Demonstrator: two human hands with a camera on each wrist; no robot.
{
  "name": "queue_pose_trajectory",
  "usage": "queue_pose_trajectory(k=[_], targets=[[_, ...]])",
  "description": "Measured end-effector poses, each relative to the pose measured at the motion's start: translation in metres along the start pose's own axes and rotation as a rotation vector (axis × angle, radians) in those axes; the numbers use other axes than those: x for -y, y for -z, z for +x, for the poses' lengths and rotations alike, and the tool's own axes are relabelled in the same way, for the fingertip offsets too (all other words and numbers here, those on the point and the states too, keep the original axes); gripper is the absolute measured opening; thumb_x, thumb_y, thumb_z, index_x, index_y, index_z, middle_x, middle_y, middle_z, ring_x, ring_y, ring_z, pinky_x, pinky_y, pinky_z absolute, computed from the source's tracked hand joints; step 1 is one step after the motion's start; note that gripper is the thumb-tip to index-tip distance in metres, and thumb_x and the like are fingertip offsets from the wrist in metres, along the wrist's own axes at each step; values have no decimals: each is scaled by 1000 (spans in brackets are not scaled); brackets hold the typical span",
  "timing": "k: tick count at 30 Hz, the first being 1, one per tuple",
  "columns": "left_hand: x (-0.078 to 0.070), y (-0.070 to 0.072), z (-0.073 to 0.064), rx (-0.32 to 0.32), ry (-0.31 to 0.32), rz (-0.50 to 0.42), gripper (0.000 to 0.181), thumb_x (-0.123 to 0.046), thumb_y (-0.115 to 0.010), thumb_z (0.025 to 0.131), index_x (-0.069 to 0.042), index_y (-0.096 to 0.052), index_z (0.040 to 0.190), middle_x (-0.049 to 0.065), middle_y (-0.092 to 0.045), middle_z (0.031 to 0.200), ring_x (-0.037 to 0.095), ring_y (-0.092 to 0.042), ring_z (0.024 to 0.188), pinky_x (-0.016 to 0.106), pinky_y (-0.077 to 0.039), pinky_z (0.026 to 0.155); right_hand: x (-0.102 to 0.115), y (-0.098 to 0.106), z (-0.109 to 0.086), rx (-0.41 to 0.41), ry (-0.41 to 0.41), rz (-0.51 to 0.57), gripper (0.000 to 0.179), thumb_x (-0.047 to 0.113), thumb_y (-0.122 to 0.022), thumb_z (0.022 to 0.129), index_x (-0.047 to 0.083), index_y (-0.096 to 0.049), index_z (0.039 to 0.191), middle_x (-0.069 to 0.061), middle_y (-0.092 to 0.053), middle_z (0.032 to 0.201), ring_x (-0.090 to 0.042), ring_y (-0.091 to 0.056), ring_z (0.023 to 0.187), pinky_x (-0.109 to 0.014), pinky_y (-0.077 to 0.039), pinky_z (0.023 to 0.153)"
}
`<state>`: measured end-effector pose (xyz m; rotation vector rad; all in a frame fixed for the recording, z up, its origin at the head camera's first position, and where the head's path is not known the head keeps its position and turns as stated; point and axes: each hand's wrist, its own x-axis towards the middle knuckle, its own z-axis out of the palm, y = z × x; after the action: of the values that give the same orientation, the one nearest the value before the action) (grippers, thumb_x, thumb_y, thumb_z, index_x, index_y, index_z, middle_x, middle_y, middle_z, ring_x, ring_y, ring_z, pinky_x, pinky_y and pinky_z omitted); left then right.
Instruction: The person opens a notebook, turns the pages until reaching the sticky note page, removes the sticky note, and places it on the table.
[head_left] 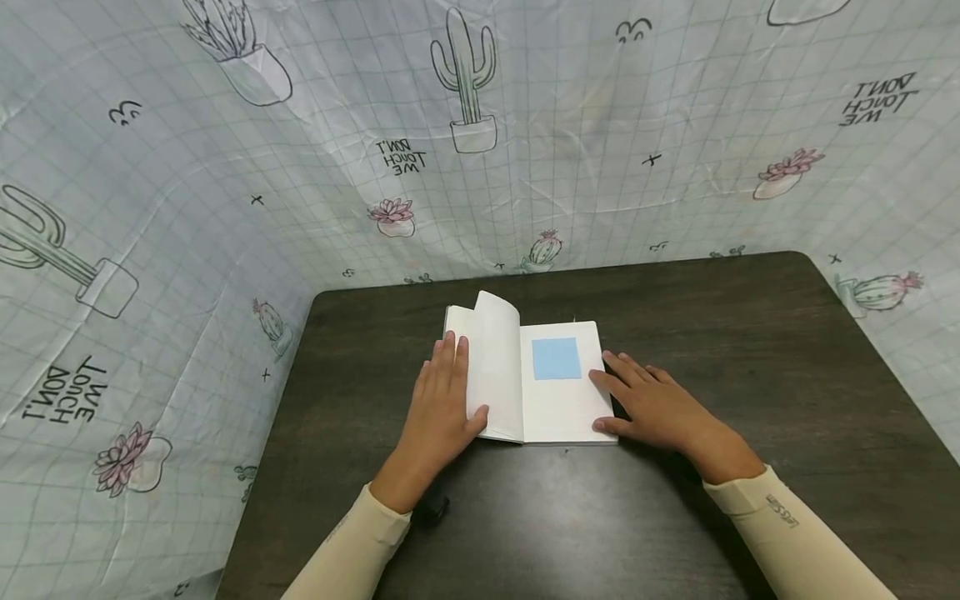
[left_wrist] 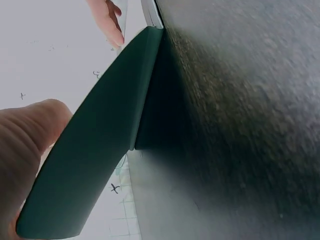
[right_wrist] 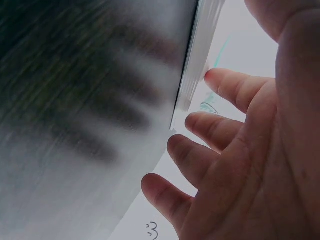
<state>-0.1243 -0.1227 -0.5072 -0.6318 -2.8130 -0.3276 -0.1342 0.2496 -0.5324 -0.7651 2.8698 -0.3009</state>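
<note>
Notebook [head_left: 558, 400] steadied between my 2 flat hands, left [head_left: 438, 412] pinning pages, right [head_left: 648, 408] bracing its edge; press gently, evenly.

a dark green book cover [left_wrist: 95, 165] lifts off the dark table [left_wrist: 240, 125], a thumb [left_wrist: 22, 145] beside it

Head view: bright, even, diffuse light; no hard glare. Soft, short shadows fall near the wrists on the dark table [head_left: 750, 350]. Wide-angle distortion bends the backdrop cloth [head_left: 150, 250] at left and right edges; centre sharp. Left wrist view: close surfaces out of focus, grainy, pale background washed out. Right wrist view: strong streaked motion blur on the left, fingers [right_wrist: 200, 155] soft.
</note>
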Motion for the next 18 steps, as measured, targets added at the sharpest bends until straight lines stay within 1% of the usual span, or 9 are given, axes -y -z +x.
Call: queue_pose_trajectory(k=[4, 7, 11, 15, 18], targets=[[2, 1, -2, 8, -4, 20, 116, -33, -86, 93, -3, -9, 174, 22, -12, 180, 42, -21, 165, 63, -33, 125, 0, 1, 0, 1, 0, 2, 88, 64, -70, 99, 12, -44, 166, -23, -31, 174, -47, -35, 158, -71, -35, 118], [3, 0, -2, 35, 4, 35, 114, -34, -85, 93, -5, -10, 174, 22, -9, 180, 42, -19, 165, 63, -31, 126, 0, 3, -1, -2, 5, -4, 87, 62, -70, 100, 12, -44, 166, -23, -32, 174, -48, -35, 158, -71, -36, 118], [4, -1, -2, 72, 18, 56, 110, -34, -85, 93, -6, -15, 174, 22, -8, 181, 43, -18, 165, 63, -29, 127, 0, 4, -1, -3, 9, -1, 86, 61, -70, 100, 12, -45, 166, -24, -32, 174, -48, -35, 158, -71, -36, 117], [3, -3, -1, 116, 27, 64, 108, -35, -82, 94, -10, -15, 175, 20, -4, 181, 42, -12, 167, 64, -24, 129, -1, 4, -1, -3, 10, 4, 86, 62, -70, 100, 13, -45, 166, -23, -31, 174, -47, -34, 158, -71, -36, 117], [0, -4, 2, 135, 14, 72, 105, -33, -79, 94, -12, -15, 175, 19, -3, 182, 40, -8, 167, 65, -20, 129, -2, 3, -1, -10, 14, 1, 86, 62, -70, 100, 13, -45, 166, -23, -32, 174, -47, -35, 158, -71, -37, 117]])
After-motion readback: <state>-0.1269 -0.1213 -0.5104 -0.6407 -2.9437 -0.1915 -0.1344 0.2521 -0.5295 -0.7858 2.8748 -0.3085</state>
